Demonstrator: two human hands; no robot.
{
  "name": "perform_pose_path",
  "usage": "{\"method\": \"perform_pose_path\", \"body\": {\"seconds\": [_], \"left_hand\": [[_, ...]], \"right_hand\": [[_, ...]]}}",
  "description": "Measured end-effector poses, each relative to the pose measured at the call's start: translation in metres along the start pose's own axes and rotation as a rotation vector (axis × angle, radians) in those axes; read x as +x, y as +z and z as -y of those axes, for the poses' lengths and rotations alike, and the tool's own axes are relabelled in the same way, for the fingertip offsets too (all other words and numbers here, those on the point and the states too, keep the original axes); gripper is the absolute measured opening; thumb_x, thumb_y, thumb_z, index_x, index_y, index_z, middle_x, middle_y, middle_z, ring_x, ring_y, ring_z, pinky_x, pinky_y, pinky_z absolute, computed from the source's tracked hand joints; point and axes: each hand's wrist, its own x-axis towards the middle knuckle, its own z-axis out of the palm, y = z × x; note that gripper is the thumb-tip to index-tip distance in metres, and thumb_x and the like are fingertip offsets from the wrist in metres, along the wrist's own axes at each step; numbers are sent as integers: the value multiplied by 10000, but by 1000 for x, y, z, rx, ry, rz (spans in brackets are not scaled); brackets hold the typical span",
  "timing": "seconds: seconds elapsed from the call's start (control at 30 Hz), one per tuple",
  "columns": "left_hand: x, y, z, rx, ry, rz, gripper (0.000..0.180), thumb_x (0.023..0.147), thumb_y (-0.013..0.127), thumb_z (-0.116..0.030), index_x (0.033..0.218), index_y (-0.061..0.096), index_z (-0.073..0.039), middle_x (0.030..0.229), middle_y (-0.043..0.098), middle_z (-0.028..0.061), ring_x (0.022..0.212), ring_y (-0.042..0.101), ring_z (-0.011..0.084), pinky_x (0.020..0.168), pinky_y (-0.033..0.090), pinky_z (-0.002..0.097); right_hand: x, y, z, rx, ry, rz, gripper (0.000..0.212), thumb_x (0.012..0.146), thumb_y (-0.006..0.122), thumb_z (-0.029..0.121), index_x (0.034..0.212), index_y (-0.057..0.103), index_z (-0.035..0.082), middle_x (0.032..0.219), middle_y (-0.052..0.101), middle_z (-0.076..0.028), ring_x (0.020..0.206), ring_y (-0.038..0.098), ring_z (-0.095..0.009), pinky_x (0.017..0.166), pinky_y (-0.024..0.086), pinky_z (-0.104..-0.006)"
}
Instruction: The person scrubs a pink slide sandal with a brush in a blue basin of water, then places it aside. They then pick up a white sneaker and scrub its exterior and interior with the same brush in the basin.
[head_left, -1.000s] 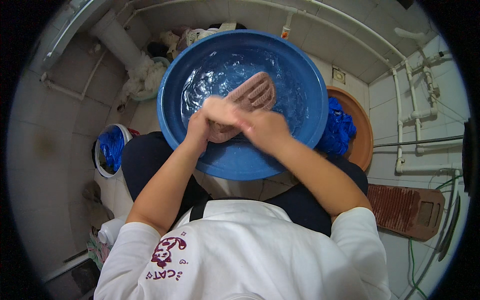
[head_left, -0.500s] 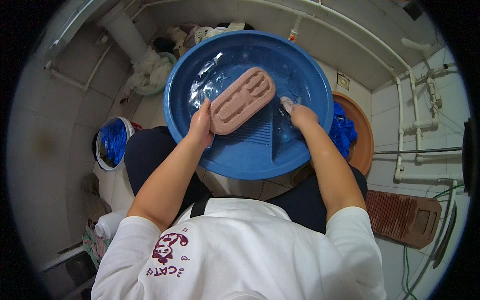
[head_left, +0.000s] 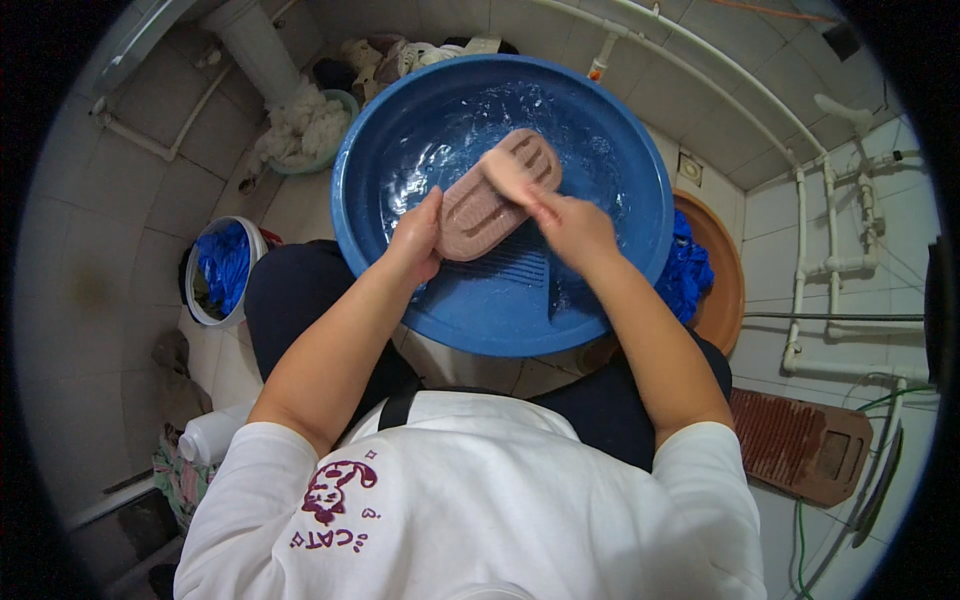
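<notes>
A pink slipper (head_left: pixel 468 226) is tilted over the water, its grooved sole facing up. My left hand (head_left: pixel 416 236) is closed around its near left end. In my right hand (head_left: pixel 580 232) is a pale scrub brush (head_left: pixel 507 174), blurred by motion, which lies across the far half of the sole. Its bristles are hidden beneath it. Both hands are above a large round blue tub (head_left: pixel 352 250) with rippling water and a ribbed washboard slope (head_left: pixel 500 268) on its near side.
Right of the tub sits an orange-brown basin (head_left: pixel 722 290) with blue cloth (head_left: pixel 690 262). A brown washboard (head_left: pixel 800 440) lies farther right, below white pipes (head_left: pixel 803 250). On the left are a white bucket (head_left: pixel 255 245) with blue cloth and a pale green basin (head_left: pixel 345 105) of white fluffy material.
My right hand has brought the brush leftward from beside the slipper onto its sole. The slipper has shifted slightly right, and the water is more rippled.
</notes>
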Motion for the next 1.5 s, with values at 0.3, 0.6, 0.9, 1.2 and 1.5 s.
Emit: {"method": "perform_pose_path", "body": {"seconds": [0.3,0.6,0.9,1.2,1.5], "left_hand": [[-1,-6,1,2,21,-66,434,951,380,-388,1105,558,-23,1081,608,104,1007,578,231,904,429,360],[-4,1,-3,-3,41,-58,420,952,403,-376,1128,540,-21,1094,600,104,991,572,227,882,427,359],[3,-5,1,47,74,-10,451,945,400,-426,1139,531,-40,1084,597,87,989,565,216,859,430,353],[-6,3,-1,80,50,-85,417,945,384,-392,1123,540,-49,1093,593,98,985,571,219,852,440,352],[-1,-6,3,61,71,-39,410,929,443,-404,1111,554,-53,993,617,81,891,588,188,767,458,305]], "right_hand": [[-21,10,37,-25,-119,96,318,868,520,349,1169,586,273,804,631,-142,747,608,-339,656,484,-446],[10,10,-76,-362,511,159,375,921,387,314,1271,495,234,1059,614,-178,963,594,-346,815,468,-445],[7,-4,-34,-33,333,3,382,900,443,379,1247,520,240,1002,625,-194,892,605,-372,756,483,-437],[0,7,11,-51,33,-50,320,888,516,328,1189,580,239,837,641,-146,738,615,-344,652,488,-424],[-12,14,24,71,17,47,329,881,519,374,1181,584,258,899,634,-180,804,608,-369,686,484,-436]]}}
